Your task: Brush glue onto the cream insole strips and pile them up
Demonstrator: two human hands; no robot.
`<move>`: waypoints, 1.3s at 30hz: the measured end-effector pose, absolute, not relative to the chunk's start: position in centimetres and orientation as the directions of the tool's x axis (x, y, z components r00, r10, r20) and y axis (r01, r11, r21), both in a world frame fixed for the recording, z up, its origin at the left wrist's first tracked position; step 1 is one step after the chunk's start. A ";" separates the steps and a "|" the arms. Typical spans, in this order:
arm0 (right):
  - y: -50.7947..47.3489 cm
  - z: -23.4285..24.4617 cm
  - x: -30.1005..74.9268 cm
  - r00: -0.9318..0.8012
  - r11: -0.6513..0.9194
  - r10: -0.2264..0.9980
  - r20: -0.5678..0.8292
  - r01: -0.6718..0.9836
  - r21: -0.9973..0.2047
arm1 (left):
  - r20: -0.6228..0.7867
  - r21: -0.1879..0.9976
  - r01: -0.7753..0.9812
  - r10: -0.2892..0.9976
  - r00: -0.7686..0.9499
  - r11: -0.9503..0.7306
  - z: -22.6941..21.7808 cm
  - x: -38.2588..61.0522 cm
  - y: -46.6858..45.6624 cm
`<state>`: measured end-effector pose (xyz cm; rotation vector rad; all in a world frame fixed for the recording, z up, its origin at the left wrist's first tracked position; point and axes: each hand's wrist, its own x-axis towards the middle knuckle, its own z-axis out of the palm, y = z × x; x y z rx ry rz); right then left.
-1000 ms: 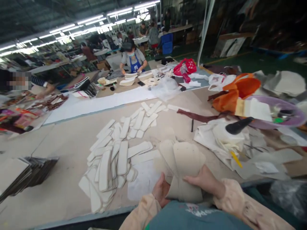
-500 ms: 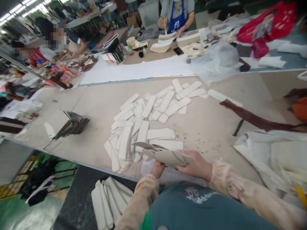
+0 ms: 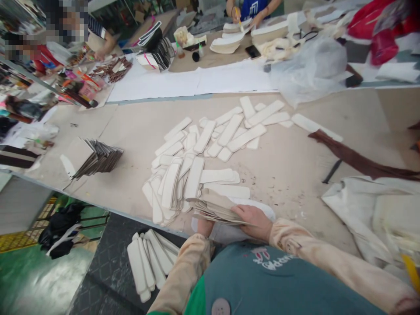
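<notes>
A stack of flat beige strips with rounded ends (image 3: 216, 206) is held between both hands, just above the near table edge. My right hand (image 3: 254, 221) is closed on its right end, thumb on top. My left hand (image 3: 205, 226) grips the stack from below on the left; its fingers are mostly hidden under the strips. Many loose cream strips (image 3: 203, 138) lie in an overlapping heap on the table (image 3: 288, 170) beyond the hands. White sheeting (image 3: 226, 234) lies beneath the held stack.
A fanned stack of dark-edged panels (image 3: 95, 157) stands on the left. More strips (image 3: 151, 258) rest on a black surface below the table edge. Brown material (image 3: 354, 153) and white bags (image 3: 370, 214) lie right. Across the table a co-worker's hands (image 3: 259, 19) handle pale pieces.
The held strips, earlier fanned and tilted, are now closer together and flatter. My right hand has moved slightly left. The head view has shifted downward.
</notes>
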<state>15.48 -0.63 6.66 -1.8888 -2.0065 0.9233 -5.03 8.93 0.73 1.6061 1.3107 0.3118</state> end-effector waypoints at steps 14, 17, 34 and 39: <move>-1.0 3.0 16.5 -0.135 0.105 0.990 0.039 0.520 -0.848 | -0.520 0.813 0.454 0.805 0.285 0.365 2.3 -5.9 6.7; -1.2 2.4 16.9 -0.154 0.092 0.988 0.011 0.527 -0.845 | -0.285 0.687 0.720 0.878 0.386 -0.094 3.4 -5.9 7.5; -4.7 1.1 17.7 -0.198 0.196 0.975 0.100 0.566 -0.801 | -0.341 0.323 0.008 -0.109 0.934 -0.946 6.1 1.0 16.9; -8.0 0.5 19.0 -0.070 -0.020 0.995 -0.071 0.560 -0.828 | -0.329 0.243 0.062 -0.022 0.944 -0.968 5.5 0.0 14.9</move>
